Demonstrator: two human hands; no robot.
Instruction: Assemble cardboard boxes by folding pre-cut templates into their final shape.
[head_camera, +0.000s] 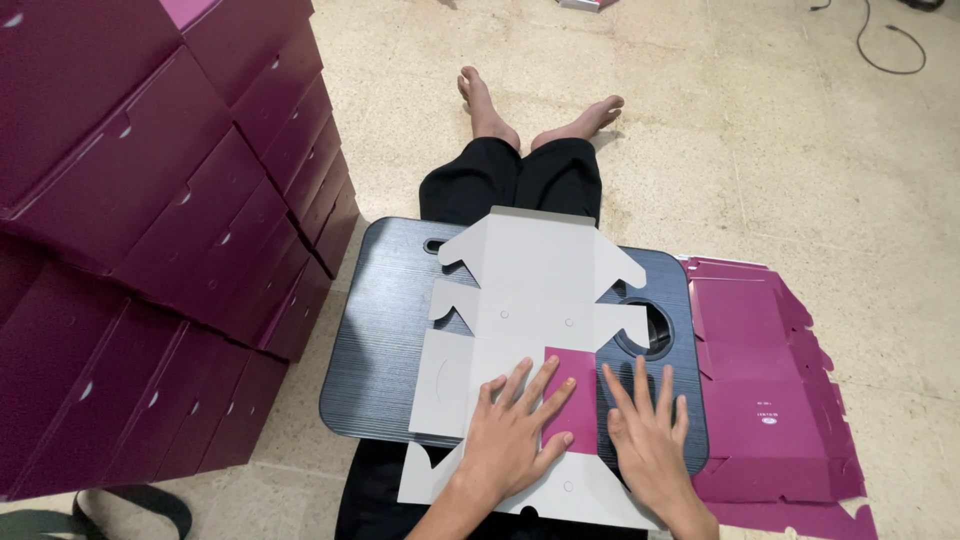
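Two flat hands press an unfolded grey box blank (530, 320) lying on a dark lap tray (385, 340). Left hand (515, 435) has fingers spread, fingertips on a folded-over magenta flap (572, 395); right hand (648, 435) lies open, palm down, just beside that flap. Neither grips anything.

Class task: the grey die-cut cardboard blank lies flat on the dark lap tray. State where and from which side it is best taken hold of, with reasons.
Probably the grey cardboard blank's far flap, pinched from the far side: it overhangs the dark lap tray. Both hands press the near part flat.
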